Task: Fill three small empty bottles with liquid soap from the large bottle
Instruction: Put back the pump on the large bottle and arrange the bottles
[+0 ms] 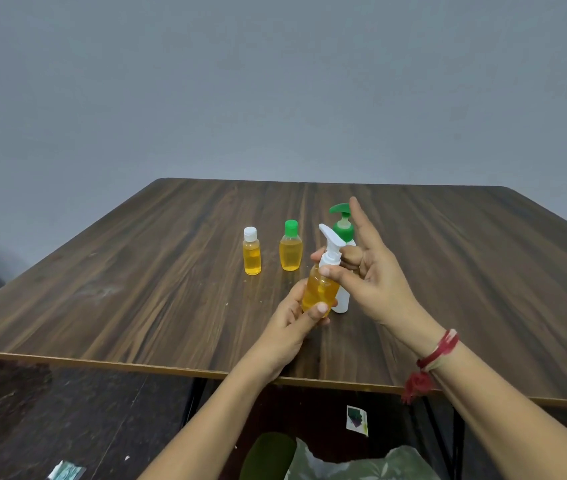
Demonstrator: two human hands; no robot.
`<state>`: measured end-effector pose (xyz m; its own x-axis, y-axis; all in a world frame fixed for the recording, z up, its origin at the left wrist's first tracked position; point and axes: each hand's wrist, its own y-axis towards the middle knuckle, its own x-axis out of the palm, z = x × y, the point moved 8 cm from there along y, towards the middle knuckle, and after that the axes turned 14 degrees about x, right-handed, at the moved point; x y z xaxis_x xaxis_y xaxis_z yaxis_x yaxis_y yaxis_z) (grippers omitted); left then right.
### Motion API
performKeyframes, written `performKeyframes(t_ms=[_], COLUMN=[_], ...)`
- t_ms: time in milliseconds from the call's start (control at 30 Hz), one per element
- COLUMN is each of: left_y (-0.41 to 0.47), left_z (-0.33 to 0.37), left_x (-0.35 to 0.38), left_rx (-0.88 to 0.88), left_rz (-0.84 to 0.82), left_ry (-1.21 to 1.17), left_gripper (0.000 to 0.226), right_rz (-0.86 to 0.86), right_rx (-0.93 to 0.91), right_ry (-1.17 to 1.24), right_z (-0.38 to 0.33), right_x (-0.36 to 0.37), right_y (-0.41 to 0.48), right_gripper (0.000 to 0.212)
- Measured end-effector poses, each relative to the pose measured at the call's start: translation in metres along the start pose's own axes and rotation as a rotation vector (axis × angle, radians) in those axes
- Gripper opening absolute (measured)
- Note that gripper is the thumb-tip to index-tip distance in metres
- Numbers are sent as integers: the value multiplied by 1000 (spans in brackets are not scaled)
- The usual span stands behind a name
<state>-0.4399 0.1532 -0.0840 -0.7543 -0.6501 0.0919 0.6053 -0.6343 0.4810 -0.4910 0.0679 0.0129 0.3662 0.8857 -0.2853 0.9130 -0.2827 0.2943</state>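
Your left hand (292,320) curls its fingers and thumb round the pump-top bottle (320,292), a small clear plastic cylinder full of glossy amber soap, held just above the table (136,289) near its front edge. Your right hand (375,271) pinches the bottle's white ribbed collar between thumb and a bent finger, the index finger pointing straight up. The white nozzle juts out to the left.

Just behind, partly hidden by your right hand, the large bottle (341,301) stands upright: opaque white body, green pump head with a curved spout.

Farther left, two more small bottles stand upright and apart, both filled with amber soap: the white-capped bottle (251,252), straight-sided, and the green-capped bottle (290,247), rounder at the shoulders. The tabletop is dark, streaky wood-grain laminate with a pale edge strip. A red thread band (437,351) wraps your right wrist.
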Motion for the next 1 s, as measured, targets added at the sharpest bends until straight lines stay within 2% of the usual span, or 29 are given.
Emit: performKeyframes(t_ms=[133, 267, 367, 467, 533, 600, 700, 833, 1000], left_y=[-3, -3, 0, 4, 2, -2, -4, -3, -6], left_z=[-3, -4, 5, 12, 10, 8, 7, 6, -3], left_x=[0, 1, -11, -24, -30, -35, -40, -41, -42], left_rx=[-32, -103, -73, -13, -8, -11, -17, -17, -65], left_rz=[-29, -86, -32, 36, 80, 138, 192, 226, 234], left_ry=[39, 77, 139, 256, 267, 234, 227, 219, 264], left_gripper=[58, 53, 38, 39, 35, 33, 32, 32, 33], right_rz=[39, 15, 8, 10, 76, 216, 350, 283, 188], right_rx=[45, 84, 80, 76, 54, 22, 76, 287, 395], right_ry=[-6, 46, 88, 98, 127, 151, 140, -45, -216], right_z=[7, 12, 13, 9, 4, 5, 28, 76, 98], right_x=[-1, -1, -2, -6, -16, -34, -55, -48, -27], right_y=[3, 8, 6, 6, 4, 0, -4, 0, 8], right_gripper=[82, 89, 91, 92, 90, 79, 66, 67, 88])
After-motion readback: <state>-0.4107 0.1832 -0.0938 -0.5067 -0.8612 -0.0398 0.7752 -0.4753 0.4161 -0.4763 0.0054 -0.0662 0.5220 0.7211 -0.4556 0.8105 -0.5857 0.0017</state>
